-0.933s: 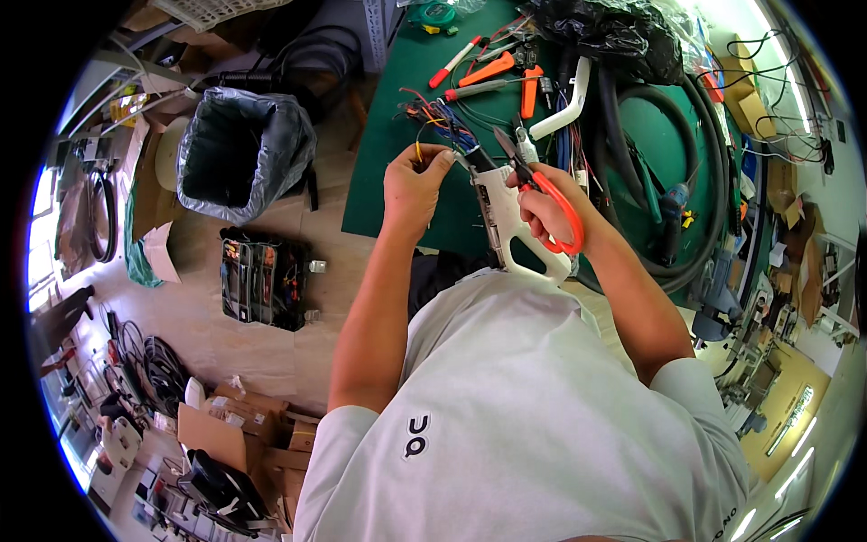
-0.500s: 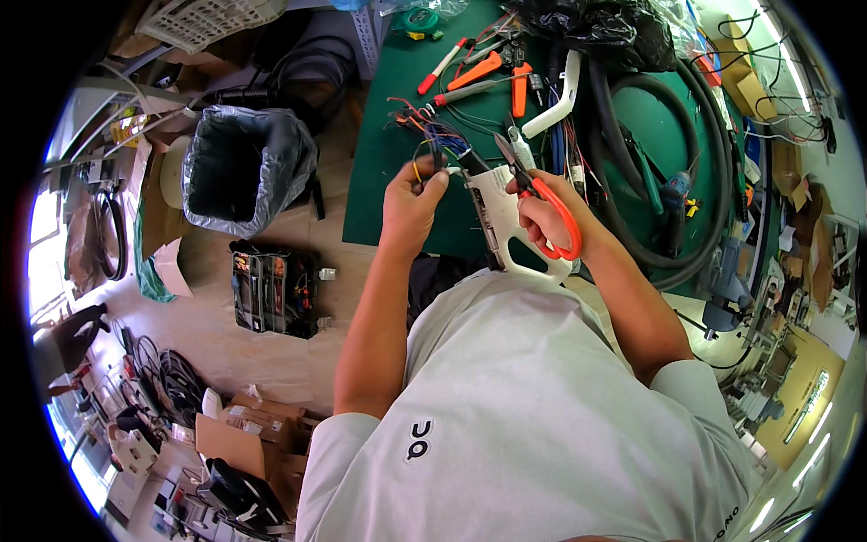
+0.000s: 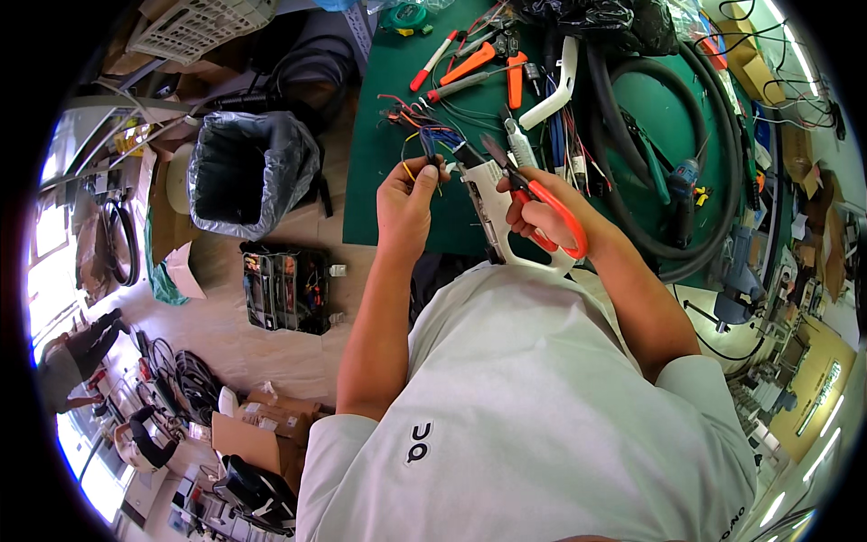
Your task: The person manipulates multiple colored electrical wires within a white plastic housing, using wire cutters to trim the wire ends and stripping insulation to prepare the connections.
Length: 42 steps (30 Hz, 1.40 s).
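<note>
My left hand (image 3: 406, 200) is closed in a pinch on thin wires (image 3: 424, 144), among them yellow and black ones. These belong to a coloured bundle that runs to the top of a white plastic housing (image 3: 489, 194). That housing lies at the table's near edge, against my shirt, with a loop-shaped handle at its lower right. In my right hand (image 3: 545, 212) is a pair of scissors (image 3: 566, 217) with red handles. Their dark blades point up and to the left, above the housing and apart from the pinched wires. My right hand partly covers the housing.
On the green table (image 3: 384, 212) are orange-handled pliers (image 3: 516, 81), a white curved part (image 3: 555, 90), a thick black hose (image 3: 713, 199) and a black bag (image 3: 605, 23). A lined bin (image 3: 298, 181) and an open tool case (image 3: 285, 287) stand left. Another person (image 3: 72, 361) is far left.
The view has shifted slightly. My left hand keeps its pinch on the wires, and the scissors stay in my right hand. More of the person at far left shows.
</note>
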### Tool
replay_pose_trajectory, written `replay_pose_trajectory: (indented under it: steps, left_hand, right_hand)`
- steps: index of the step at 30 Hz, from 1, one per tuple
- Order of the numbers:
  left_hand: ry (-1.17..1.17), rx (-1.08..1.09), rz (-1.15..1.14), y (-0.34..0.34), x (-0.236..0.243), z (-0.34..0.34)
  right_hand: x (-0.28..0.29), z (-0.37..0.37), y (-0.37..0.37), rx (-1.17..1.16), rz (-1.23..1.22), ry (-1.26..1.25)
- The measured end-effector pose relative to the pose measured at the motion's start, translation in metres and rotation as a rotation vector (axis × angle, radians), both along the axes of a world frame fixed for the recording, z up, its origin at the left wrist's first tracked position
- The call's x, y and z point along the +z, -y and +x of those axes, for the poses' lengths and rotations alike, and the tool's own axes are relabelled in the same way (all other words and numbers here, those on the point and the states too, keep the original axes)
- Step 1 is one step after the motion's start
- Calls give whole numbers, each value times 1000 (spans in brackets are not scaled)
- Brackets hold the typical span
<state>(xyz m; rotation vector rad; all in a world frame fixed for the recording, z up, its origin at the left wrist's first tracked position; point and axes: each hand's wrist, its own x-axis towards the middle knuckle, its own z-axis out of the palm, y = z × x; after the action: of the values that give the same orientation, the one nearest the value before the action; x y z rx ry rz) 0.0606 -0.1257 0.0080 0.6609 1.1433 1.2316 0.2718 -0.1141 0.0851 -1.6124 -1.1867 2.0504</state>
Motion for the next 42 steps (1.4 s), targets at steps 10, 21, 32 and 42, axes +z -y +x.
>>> replay_pose_trajectory:
  steps: [10, 21, 32, 42]
  left_hand:
    - [47, -63, -96, 9, -4, -17]
    - [105, -47, -135, 17, -7, -20]
    - [97, -49, -168, 15, -9, -24]
    - [85, -60, -162, 15, -14, -26]
  right_hand:
    - [22, -15, -30, 341, -72, 137]
    - [3, -22, -54, 915, 317, 429]
    - [13, -46, -68, 1002, 305, 397]
    - [15, -55, -73, 947, 111, 372]
